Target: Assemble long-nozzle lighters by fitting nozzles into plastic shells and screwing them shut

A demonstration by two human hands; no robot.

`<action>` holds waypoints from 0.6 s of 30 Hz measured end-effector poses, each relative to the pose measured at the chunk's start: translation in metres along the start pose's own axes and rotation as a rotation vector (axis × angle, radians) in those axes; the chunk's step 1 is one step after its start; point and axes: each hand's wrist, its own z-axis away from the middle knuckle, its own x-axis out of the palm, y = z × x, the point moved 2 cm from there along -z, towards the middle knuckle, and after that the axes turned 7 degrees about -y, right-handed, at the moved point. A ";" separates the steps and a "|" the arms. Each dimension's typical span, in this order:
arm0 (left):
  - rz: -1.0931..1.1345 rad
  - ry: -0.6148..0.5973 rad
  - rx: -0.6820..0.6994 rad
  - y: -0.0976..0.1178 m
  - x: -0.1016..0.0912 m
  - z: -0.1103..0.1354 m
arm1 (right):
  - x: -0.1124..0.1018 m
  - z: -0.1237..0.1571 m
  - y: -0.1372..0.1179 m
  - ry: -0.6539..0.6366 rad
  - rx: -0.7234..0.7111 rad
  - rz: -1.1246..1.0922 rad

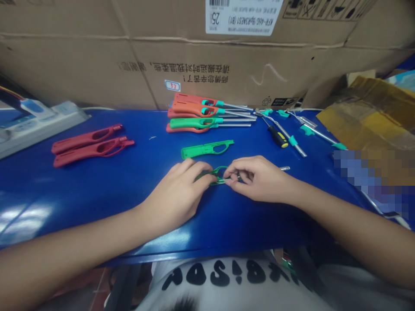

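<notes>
Both hands work low over the blue table on a green lighter casing half [221, 169], mostly covered by fingers. My left hand [183, 185] is closed on its handle end. With thumb and fingers pinched, my right hand [254, 178] grips a metal lighter tube [285, 168] at the casing's other end; the tube's tip sticks out past the knuckles. Just beyond the hands lies another green casing half [207, 149], hollow side up. Further back is a pile of assembled lighters with orange handles [191, 103] and a green handle [193, 123], metal tubes pointing right.
Two red casings [92, 147] lie at left near a white power strip [42, 125]. A black-yellow screwdriver [278, 136] and loose tubes with teal triggers [293, 141] sit at right. A cardboard box [97, 56] stands behind; brown tape-covered cardboard [366, 112] is far right.
</notes>
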 end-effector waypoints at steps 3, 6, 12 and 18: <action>0.007 -0.010 -0.009 0.000 0.001 0.000 | 0.001 -0.001 0.000 0.006 0.015 0.013; 0.013 -0.009 -0.012 0.000 0.002 0.001 | 0.002 -0.001 0.001 0.011 0.024 0.023; 0.021 0.002 -0.024 0.000 0.004 0.000 | 0.003 -0.001 0.004 0.019 0.044 0.048; 0.014 -0.017 -0.025 0.001 0.005 0.000 | 0.004 -0.001 0.001 0.021 0.044 0.126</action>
